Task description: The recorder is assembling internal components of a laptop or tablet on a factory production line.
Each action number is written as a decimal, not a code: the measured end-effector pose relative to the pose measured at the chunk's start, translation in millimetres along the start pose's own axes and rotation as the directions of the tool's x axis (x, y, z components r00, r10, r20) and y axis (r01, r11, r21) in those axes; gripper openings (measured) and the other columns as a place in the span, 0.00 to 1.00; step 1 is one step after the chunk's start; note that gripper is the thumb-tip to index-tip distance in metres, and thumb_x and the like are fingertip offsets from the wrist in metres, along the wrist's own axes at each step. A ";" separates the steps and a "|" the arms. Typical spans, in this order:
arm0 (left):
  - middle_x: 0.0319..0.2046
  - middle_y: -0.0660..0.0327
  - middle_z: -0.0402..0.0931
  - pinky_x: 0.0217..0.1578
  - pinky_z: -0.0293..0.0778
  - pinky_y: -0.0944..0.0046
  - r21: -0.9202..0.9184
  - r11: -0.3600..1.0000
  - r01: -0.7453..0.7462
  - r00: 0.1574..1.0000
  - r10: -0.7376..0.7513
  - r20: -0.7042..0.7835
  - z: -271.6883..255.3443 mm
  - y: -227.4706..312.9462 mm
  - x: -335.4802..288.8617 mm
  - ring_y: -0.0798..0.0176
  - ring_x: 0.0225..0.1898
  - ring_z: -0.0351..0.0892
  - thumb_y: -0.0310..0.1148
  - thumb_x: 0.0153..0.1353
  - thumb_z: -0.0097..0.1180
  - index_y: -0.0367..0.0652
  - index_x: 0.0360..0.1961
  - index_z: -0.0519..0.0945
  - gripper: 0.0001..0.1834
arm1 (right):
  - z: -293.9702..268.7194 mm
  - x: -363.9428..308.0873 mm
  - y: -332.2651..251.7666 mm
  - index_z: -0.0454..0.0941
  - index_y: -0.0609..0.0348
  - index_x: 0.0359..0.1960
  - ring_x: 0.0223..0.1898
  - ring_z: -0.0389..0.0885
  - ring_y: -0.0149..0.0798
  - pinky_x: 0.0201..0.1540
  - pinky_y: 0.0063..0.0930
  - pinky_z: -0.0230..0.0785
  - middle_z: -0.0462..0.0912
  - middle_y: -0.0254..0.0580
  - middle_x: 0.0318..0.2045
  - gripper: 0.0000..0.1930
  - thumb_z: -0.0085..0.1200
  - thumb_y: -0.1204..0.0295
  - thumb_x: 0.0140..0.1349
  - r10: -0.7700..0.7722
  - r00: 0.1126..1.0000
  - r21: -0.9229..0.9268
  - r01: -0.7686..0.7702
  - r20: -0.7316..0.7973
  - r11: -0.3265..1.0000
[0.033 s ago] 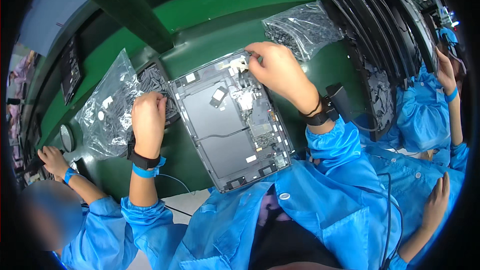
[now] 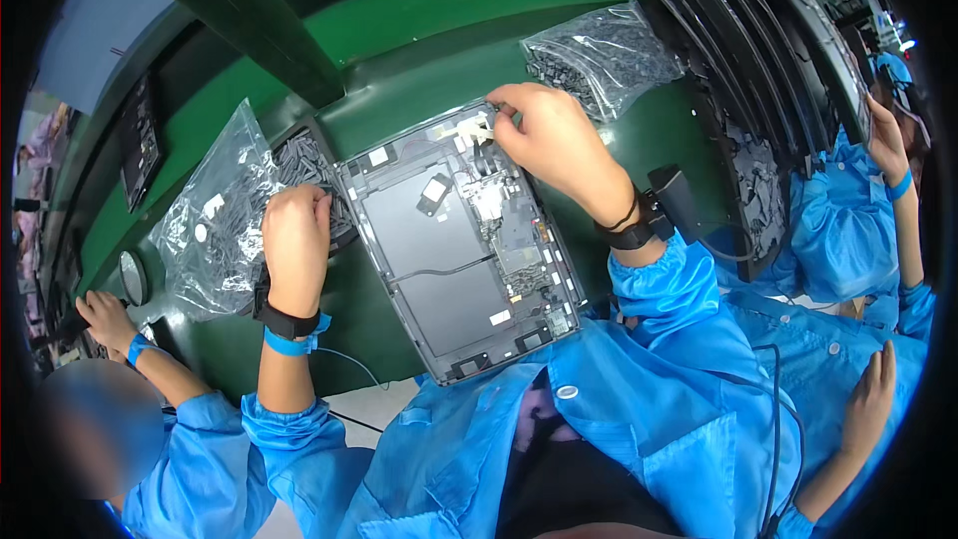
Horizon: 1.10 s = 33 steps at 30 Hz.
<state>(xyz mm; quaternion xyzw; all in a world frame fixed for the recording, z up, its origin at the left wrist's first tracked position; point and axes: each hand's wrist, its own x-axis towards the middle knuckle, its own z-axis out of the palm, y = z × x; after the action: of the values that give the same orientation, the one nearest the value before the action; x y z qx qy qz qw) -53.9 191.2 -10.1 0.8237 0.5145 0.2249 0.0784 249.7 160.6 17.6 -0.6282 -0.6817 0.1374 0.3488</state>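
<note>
Your right hand point(image 2: 544, 135) pinches a white tab point(image 2: 477, 127) on the open laptop base point(image 2: 454, 240). Your left hand point(image 2: 295, 240) rests at its left edge.

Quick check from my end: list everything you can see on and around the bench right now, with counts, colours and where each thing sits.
opened laptop chassis: one, dark grey, centre of the green bench
left plastic bag: one, clear, small dark parts inside, left of chassis
right plastic bag: one, clear, dark parts, upper right
stacked covers: several, black, far right
round mirror-like disc: one, left edge
co-workers' hands: blue sleeves, left and right edges
left hand: fist resting at chassis's left edge, blue wrist strap
right hand: fingertips pinching a small white part at chassis's top edge
</note>
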 end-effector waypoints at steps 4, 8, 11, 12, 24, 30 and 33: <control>0.25 0.49 0.77 0.38 0.70 0.50 0.034 0.997 0.071 0.996 -0.073 0.058 -6.4 -0.2 -5.2 0.45 0.34 0.76 0.22 0.52 0.60 0.35 0.25 0.77 0.03 | 4.5 3.3 -8.5 0.80 0.64 0.31 0.31 0.82 0.56 0.35 0.47 0.76 0.81 0.55 0.27 0.07 0.53 0.75 0.53 0.005 1.000 -0.108 -0.006 -0.001 0.994; 0.24 0.49 0.76 0.35 0.71 0.50 0.031 0.999 -0.017 1.000 0.017 -0.009 -2.7 8.2 0.2 0.44 0.32 0.76 0.22 0.54 0.59 0.35 0.27 0.76 0.04 | 10.6 3.6 -6.0 0.78 0.63 0.26 0.28 0.82 0.55 0.31 0.45 0.76 0.79 0.52 0.25 0.04 0.54 0.75 0.51 -0.010 0.999 -0.249 -0.001 -0.044 0.969; 0.23 0.52 0.77 0.28 0.74 0.56 -0.006 0.988 0.153 0.986 -0.153 -0.059 -11.1 14.0 -3.6 0.51 0.26 0.78 0.23 0.59 0.60 0.35 0.31 0.74 0.05 | 22.7 1.9 -5.7 0.75 0.62 0.23 0.26 0.81 0.55 0.29 0.44 0.76 0.77 0.51 0.25 0.04 0.57 0.75 0.49 -0.086 0.991 -0.315 0.051 -0.100 0.948; 0.23 0.52 0.77 0.28 0.74 0.56 -0.004 0.988 0.151 0.987 -0.151 -0.060 -13.5 18.6 -4.0 0.51 0.26 0.78 0.23 0.59 0.60 0.35 0.31 0.74 0.05 | 23.3 2.0 -4.8 0.75 0.62 0.23 0.26 0.81 0.55 0.29 0.44 0.76 0.77 0.51 0.25 0.04 0.57 0.75 0.49 -0.087 0.991 -0.314 0.051 -0.102 0.948; 0.37 0.52 0.83 0.37 0.80 0.67 -0.903 0.193 0.383 0.923 -0.110 0.368 -41.2 85.5 25.5 0.65 0.35 0.83 0.22 0.63 0.58 0.30 0.55 0.75 0.18 | -13.0 -13.1 -55.4 0.84 0.63 0.38 0.23 0.74 0.22 0.26 0.18 0.66 0.80 0.35 0.27 0.07 0.61 0.74 0.60 -0.033 0.999 0.515 0.037 -0.017 0.856; 0.38 0.50 0.83 0.37 0.80 0.68 -0.922 0.159 0.352 0.936 -0.075 0.344 -37.1 104.4 30.9 0.65 0.36 0.83 0.22 0.64 0.57 0.31 0.57 0.70 0.21 | 3.5 -16.2 -55.7 0.84 0.63 0.38 0.25 0.75 0.20 0.26 0.19 0.67 0.80 0.31 0.28 0.06 0.60 0.75 0.61 0.101 0.990 0.894 -0.131 0.096 0.428; 0.38 0.51 0.84 0.37 0.81 0.68 -0.901 0.292 0.319 0.947 -0.075 0.311 -33.6 109.3 31.5 0.65 0.36 0.84 0.21 0.64 0.56 0.32 0.54 0.71 0.18 | -6.2 -14.3 -51.6 0.84 0.62 0.38 0.25 0.76 0.22 0.28 0.20 0.69 0.81 0.34 0.29 0.06 0.60 0.77 0.60 0.113 0.994 0.786 -0.073 0.005 0.614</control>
<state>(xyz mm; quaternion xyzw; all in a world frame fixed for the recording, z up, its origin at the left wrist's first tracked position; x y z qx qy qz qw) 31.4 165.4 68.2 0.5707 0.3730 0.3826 0.6235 214.0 136.5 50.0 -0.4503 -0.5117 0.4248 0.5958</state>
